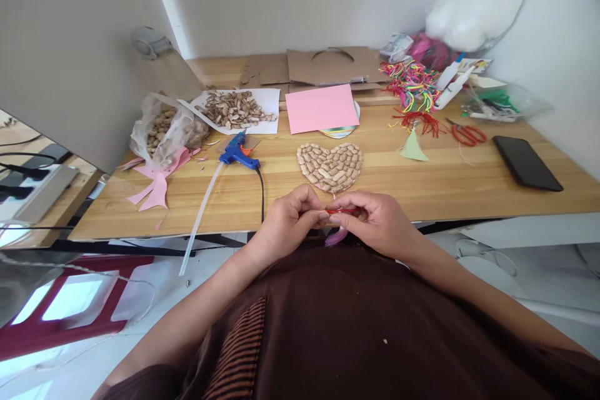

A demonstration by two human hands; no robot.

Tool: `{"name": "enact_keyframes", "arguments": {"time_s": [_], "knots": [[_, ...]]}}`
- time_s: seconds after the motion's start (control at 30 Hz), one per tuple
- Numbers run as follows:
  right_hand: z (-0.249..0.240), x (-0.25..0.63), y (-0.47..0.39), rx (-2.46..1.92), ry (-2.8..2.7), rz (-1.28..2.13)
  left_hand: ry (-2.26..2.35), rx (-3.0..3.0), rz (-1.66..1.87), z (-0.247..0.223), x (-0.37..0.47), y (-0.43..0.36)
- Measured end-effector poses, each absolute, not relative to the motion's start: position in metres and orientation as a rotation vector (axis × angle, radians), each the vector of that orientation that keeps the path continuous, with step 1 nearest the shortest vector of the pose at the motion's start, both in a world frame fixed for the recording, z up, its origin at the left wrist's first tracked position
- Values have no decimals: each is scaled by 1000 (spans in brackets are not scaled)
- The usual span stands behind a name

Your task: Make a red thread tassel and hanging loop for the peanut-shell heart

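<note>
At the table's front edge my left hand [295, 215] and my right hand [370, 215] meet, both closed in a pinch. Between them runs a short stretch of red cord [340, 211], partly hidden by the fingers. A pinkish-purple tassel [336, 237] hangs under my right hand's fingers. Just beyond the hands lies a heart covered with peanut shells [330, 165], flat on the table, and a thin pale strand leads from its lower tip toward my fingers.
A blue glue gun [239, 153] lies left, its cable trailing over the edge. Behind are peanut shells on white paper [272, 103], a plastic bag of peanuts [162, 131] and pink card [323, 109]. Rightward lie coloured cords [412, 81], red-handled scissors [469, 133] and a phone [527, 162].
</note>
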State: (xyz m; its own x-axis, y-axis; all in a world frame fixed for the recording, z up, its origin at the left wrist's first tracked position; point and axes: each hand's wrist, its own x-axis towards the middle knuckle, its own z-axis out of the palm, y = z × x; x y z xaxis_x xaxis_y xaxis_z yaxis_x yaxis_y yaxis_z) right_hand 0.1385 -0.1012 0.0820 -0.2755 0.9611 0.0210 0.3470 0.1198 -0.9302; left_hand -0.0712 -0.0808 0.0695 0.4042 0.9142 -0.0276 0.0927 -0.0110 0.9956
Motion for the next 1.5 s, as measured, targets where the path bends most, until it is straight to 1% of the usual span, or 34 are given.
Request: {"name": "enact_keyframes", "arguments": {"time_s": [0.1,0.17,0.37,0.5,0.87,1.3,1.5], "knots": [[80,139,-101,-1280,-1763,973,894,1328,836,72,-68,-83],[79,140,-101,-1309,-1754,932,839,1255,853,73,-66,-83],[80,140,-102,-1323,-1529,1101,854,1125,969,68,-68,-79],[81,138,-103,-1291,-1464,1210,931,1177,1007,67,-67,-81],[77,138,-103,-1332,-1533,1110,892,1204,1091,72,-57,-82],[77,139,-103,-1348,-1545,1147,899,1279,1134,70,-58,-84],[76,140,-105,-1347,-1549,1145,992,1475,1143,66,-61,-84]]}}
